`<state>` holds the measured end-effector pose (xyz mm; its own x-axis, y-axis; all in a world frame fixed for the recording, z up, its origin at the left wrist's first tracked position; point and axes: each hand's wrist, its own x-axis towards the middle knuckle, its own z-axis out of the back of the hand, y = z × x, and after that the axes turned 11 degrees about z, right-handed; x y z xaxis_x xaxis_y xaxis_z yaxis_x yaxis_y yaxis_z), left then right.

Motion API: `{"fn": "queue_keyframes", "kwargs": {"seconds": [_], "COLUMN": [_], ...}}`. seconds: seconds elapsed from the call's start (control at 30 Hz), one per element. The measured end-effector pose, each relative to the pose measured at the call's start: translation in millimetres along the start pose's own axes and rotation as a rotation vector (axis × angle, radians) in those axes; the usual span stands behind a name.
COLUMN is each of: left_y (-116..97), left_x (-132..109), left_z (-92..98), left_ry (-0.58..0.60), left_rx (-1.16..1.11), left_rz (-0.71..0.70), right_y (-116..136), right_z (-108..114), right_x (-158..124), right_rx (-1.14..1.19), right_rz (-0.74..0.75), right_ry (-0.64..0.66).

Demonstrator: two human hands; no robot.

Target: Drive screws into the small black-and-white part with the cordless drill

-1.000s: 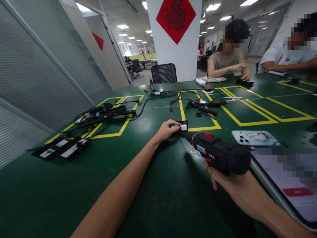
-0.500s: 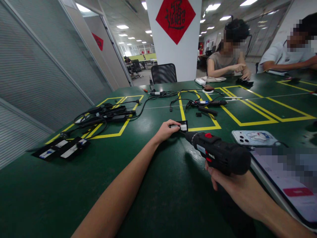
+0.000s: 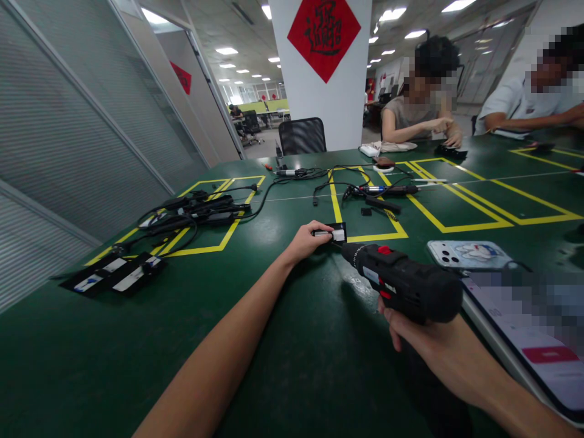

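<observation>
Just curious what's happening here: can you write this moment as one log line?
left hand: pinning small black part on green table | right hand: gripping electric screwdriver, tip at part

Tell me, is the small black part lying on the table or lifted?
Lying flat. The left hand holds the small black part down on the green table; the right hand points its screwdriver at it.

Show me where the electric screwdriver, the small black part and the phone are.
electric screwdriver (image 3: 401,286), head view, on its black body.
small black part (image 3: 337,233), head view, on its white label.
phone (image 3: 468,253), head view, on the back of its case.
</observation>
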<state>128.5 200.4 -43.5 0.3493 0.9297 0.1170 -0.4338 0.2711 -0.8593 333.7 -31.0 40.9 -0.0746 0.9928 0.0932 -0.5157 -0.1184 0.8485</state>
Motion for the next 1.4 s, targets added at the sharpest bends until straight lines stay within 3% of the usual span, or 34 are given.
{"fn": "queue_keyframes", "kwargs": {"seconds": [0.67, 1.3, 1.4], "left_y": [7.4, 2.0, 3.3], "left_x": [2.7, -0.1, 0.8], "left_z": [-1.0, 0.5, 0.5], "left_ry": [0.016, 0.023, 0.021], "left_rx": [-0.014, 0.000, -0.002], "left_rz": [-0.008, 0.006, -0.001], "right_y": [-1.2, 1.3, -0.8], "right_z": [-2.7, 0.6, -2.2], "right_x": [-0.6, 0.5, -0.2], "right_rx": [0.013, 0.053, 0.053], "right_rz": [-0.033, 0.015, -0.040], "right_ry": [-0.010, 0.001, -0.010]}}
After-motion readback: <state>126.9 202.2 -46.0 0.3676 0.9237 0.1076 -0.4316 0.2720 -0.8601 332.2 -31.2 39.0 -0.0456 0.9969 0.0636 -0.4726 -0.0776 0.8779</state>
